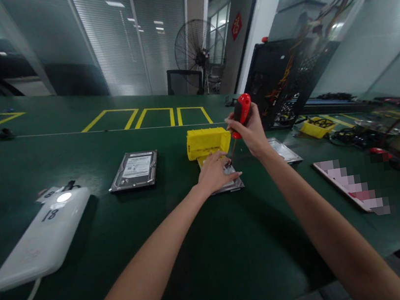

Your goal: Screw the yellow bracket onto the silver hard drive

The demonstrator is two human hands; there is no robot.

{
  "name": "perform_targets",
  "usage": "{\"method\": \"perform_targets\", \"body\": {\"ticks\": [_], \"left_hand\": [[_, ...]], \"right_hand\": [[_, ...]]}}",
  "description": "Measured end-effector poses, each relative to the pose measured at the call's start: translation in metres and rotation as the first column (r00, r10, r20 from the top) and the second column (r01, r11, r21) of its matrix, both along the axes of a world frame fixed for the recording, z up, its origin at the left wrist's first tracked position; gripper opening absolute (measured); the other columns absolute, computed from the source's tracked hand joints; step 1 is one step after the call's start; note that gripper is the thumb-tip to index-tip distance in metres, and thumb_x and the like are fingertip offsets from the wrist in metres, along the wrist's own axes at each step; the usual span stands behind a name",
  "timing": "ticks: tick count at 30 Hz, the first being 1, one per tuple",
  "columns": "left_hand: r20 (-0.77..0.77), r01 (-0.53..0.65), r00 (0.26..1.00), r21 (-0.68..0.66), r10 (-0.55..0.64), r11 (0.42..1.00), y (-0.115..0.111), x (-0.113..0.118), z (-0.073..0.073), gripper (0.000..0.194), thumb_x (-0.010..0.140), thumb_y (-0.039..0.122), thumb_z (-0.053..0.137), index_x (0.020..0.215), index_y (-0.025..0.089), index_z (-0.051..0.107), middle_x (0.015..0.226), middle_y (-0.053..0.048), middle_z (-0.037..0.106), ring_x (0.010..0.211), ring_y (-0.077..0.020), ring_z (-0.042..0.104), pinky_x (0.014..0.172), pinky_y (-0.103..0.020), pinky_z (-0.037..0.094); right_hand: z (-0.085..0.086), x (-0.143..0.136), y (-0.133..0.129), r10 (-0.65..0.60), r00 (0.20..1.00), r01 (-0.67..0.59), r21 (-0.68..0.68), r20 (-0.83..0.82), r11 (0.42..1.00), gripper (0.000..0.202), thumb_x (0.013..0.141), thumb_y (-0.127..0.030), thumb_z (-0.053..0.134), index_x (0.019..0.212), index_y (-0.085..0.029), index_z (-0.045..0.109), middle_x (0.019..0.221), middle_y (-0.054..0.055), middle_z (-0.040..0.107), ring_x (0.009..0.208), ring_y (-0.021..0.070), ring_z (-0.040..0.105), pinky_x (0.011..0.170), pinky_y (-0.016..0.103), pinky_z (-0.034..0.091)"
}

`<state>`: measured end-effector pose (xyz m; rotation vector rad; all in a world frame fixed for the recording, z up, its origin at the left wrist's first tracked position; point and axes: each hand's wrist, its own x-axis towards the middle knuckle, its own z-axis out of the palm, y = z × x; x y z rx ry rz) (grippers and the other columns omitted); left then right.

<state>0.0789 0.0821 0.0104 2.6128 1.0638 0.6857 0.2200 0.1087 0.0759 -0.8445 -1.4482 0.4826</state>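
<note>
In the head view my right hand (pixel 255 134) is wrapped round a red and black screwdriver (pixel 242 109). Its thin shaft slants down to a hard drive (pixel 235 183) on the green table; the tip is partly hidden by my left fingers. My left hand (pixel 212 172) lies over that drive, thumb and fingers spread across it, holding it against the table. Just behind stands a yellow plastic bin (pixel 208 142). To the left a second hard drive (pixel 134 170) lies label up. Another drive (pixel 284 150) is partly covered by my right forearm.
A white device (pixel 44 236) marked 18, with a cable, lies at the left. To the right are a phone-like slab (pixel 342 187), a small yellow bin (pixel 316 127) and tangled cables (pixel 357 133). An open computer case (pixel 279 79) stands at the back right. Yellow tape rectangles (pixel 153 109) mark the far tabletop.
</note>
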Motion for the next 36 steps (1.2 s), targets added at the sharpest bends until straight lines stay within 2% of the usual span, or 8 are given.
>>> {"method": "perform_targets", "body": {"ticks": [7,12,16,19,23,27,31,36], "left_hand": [[-0.005,-0.001,1.0,-0.001,0.001,1.0,0.0009,-0.0001,-0.0014,0.055,0.086,0.059,0.056,0.117,0.014,0.062,0.134,-0.011,0.052,0.125,-0.0298,0.047,0.107,-0.046,0.035],[-0.015,0.001,1.0,-0.014,-0.001,1.0,0.0002,-0.0009,-0.0011,0.055,0.087,0.059,0.054,0.118,0.015,0.061,0.135,-0.01,0.051,0.125,-0.03,0.047,0.105,-0.047,0.038],[-0.01,0.001,1.0,-0.001,-0.001,1.0,-0.0003,-0.0009,-0.0007,0.054,0.087,0.059,0.055,0.117,0.015,0.062,0.134,-0.011,0.052,0.126,-0.0299,0.046,0.105,-0.046,0.038],[-0.005,0.004,1.0,0.002,-0.004,1.0,0.0002,-0.0004,-0.0011,0.053,0.086,0.058,0.056,0.115,0.014,0.063,0.135,-0.011,0.052,0.126,-0.0298,0.046,0.106,-0.046,0.038],[0.002,0.006,1.0,0.014,-0.006,1.0,0.0015,0.0004,-0.0025,0.049,0.086,0.057,0.057,0.112,0.015,0.064,0.134,-0.011,0.053,0.126,-0.0303,0.046,0.107,-0.046,0.036],[0.012,0.017,1.0,0.023,-0.017,1.0,0.0021,0.0004,-0.0035,0.05,0.086,0.057,0.056,0.11,0.014,0.064,0.134,-0.011,0.052,0.126,-0.0303,0.046,0.109,-0.046,0.034],[0.008,0.01,1.0,0.014,-0.01,1.0,0.0004,-0.0005,-0.0017,0.049,0.087,0.056,0.056,0.112,0.015,0.063,0.133,-0.01,0.052,0.126,-0.0294,0.047,0.107,-0.046,0.037],[0.008,0.019,1.0,-0.006,-0.019,1.0,-0.0007,-0.0018,0.0007,0.049,0.087,0.056,0.055,0.114,0.016,0.063,0.134,-0.01,0.052,0.125,-0.0306,0.047,0.104,-0.048,0.038]], "right_hand": [[-0.0006,0.0006,0.0007,0.016,1.0,-0.016,-0.009,-0.02,1.0,0.042,0.075,-0.05,0.069,0.103,-0.03,0.043,0.073,-0.003,0.047,0.055,0.0124,0.048,0.056,0.031,0.045],[0.002,0.0006,-0.0009,0.104,0.993,-0.107,-0.041,-0.054,0.993,0.038,0.079,-0.054,0.063,0.101,-0.029,0.045,0.074,-0.002,0.049,0.058,0.0137,0.05,0.057,0.032,0.046],[0.0031,-0.0005,-0.0021,0.067,0.998,-0.067,-0.045,-0.012,0.997,0.037,0.077,-0.05,0.067,0.097,-0.027,0.044,0.071,-0.003,0.05,0.059,0.0136,0.051,0.061,0.033,0.047],[0.0041,-0.002,-0.0028,0.036,0.999,-0.037,-0.053,-0.017,0.998,0.04,0.074,-0.048,0.07,0.093,-0.027,0.041,0.073,-0.003,0.051,0.06,0.0126,0.052,0.06,0.032,0.048],[0.0048,-0.0035,-0.0036,0.036,0.999,-0.037,-0.068,-0.006,0.997,0.049,0.07,-0.047,0.071,0.098,-0.029,0.035,0.088,-0.001,0.057,0.06,0.0116,0.055,0.059,0.032,0.05],[0.0045,-0.0045,-0.0038,0.044,0.999,-0.043,-0.072,0.024,0.997,0.054,0.07,-0.05,0.072,0.101,-0.03,0.033,0.082,-0.002,0.057,0.059,0.0134,0.055,0.058,0.033,0.049],[0.0057,-0.0054,-0.0044,0.016,1.0,-0.014,-0.082,0.022,0.997,0.051,0.07,-0.053,0.072,0.101,-0.028,0.039,0.071,-0.004,0.048,0.053,0.0128,0.05,0.055,0.033,0.046],[0.0069,-0.0031,-0.0047,0.094,0.995,-0.097,-0.09,-0.04,0.991,0.042,0.078,-0.057,0.063,0.103,-0.027,0.046,0.071,-0.003,0.049,0.056,0.0124,0.05,0.058,0.032,0.046]]}}
